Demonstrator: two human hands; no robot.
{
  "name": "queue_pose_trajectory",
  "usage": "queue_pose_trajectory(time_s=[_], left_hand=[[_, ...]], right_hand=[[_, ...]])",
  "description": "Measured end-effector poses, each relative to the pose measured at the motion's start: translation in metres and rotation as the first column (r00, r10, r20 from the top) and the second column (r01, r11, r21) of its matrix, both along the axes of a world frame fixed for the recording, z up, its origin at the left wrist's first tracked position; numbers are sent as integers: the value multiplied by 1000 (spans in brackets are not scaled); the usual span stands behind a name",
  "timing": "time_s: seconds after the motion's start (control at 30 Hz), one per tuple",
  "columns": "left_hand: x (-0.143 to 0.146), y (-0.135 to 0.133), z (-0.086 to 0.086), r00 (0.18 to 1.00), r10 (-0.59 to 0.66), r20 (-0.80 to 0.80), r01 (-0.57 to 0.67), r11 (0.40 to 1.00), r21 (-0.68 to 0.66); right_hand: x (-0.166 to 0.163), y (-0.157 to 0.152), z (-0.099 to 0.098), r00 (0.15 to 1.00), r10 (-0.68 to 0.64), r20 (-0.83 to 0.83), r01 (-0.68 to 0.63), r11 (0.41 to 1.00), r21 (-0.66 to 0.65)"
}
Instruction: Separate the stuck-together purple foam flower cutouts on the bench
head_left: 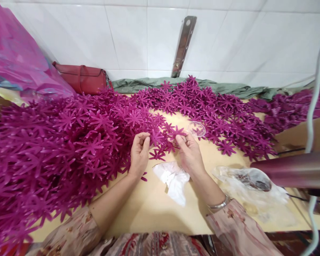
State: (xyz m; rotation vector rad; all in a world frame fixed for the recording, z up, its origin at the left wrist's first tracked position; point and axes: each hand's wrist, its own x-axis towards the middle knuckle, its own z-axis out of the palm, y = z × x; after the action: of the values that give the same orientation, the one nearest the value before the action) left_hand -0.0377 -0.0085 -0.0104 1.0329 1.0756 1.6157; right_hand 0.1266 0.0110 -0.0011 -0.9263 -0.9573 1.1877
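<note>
A big heap of magenta star-shaped flower cut-outs [69,142] covers the left and back of the tan table [149,206]. My left hand [139,153] pinches at the edge of the heap, fingertips together on a flower piece. My right hand [188,153] holds a magenta flower [176,132] between thumb and fingers. A loose flower [157,154] lies on the table between the two hands. Just beyond my right hand lies a small clear plastic piece [197,128].
A crumpled white cloth [173,179] lies by my right wrist. A clear plastic bag [253,185] with dark bits sits right. A dark red tube [296,170] and white cable [313,117] cross the right side. A red handbag [84,78] and pink plastic [18,60] stand at back left.
</note>
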Motion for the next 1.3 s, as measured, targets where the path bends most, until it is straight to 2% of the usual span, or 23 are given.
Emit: queue_pose_trajectory(time_s=[0.13, 0.3, 0.43, 0.67, 0.77, 0.87, 0.93, 1.0, 1.1, 1.2, 1.3], left_hand=[[1, 0, 1, 1000, 0, -19, 0, 1000, -2], [2, 0, 2, 998, 35, -44, -35, 999, 14], [2, -1, 3, 999, 16, -34, -16, 1000, -1], [2, -2, 3, 999, 14, -53, -13, 1000, 10], [3, -1, 2, 998, 20, -56, -19, 1000, 17], [4, -1, 1, 998, 31, -60, -30, 999, 19], [4, -1, 1, 996, 41, -76, -38, 999, 29], [4, -3, 2, 991, 64, -116, -56, 996, 71], [3, -11, 2, 966, 117, -230, -73, 979, 192], [4, -25, 2, 930, 131, -344, -8, 942, 335], [7, -38, 5, 911, 53, -410, 137, 898, 419]], right_hand=[[4, 0, -2, 997, -32, 70, 30, 999, 17], [3, -1, -4, 996, 28, 82, -24, 999, -41], [0, -4, -5, 994, 57, 90, -53, 998, -46], [2, -5, 0, 992, 95, -78, -103, 989, -105], [6, -4, 0, 993, 89, -73, -97, 989, -112], [9, -4, -4, 995, 91, 29, -88, 992, -93], [8, -3, -8, 984, 87, 156, -77, 995, -69], [6, -4, -11, 947, 83, 309, -83, 996, -15], [3, -5, -12, 859, 82, 506, -167, 978, 126], [2, -6, -10, 789, 34, 613, -236, 939, 251], [5, -7, -6, 816, -23, 578, -187, 935, 300]])
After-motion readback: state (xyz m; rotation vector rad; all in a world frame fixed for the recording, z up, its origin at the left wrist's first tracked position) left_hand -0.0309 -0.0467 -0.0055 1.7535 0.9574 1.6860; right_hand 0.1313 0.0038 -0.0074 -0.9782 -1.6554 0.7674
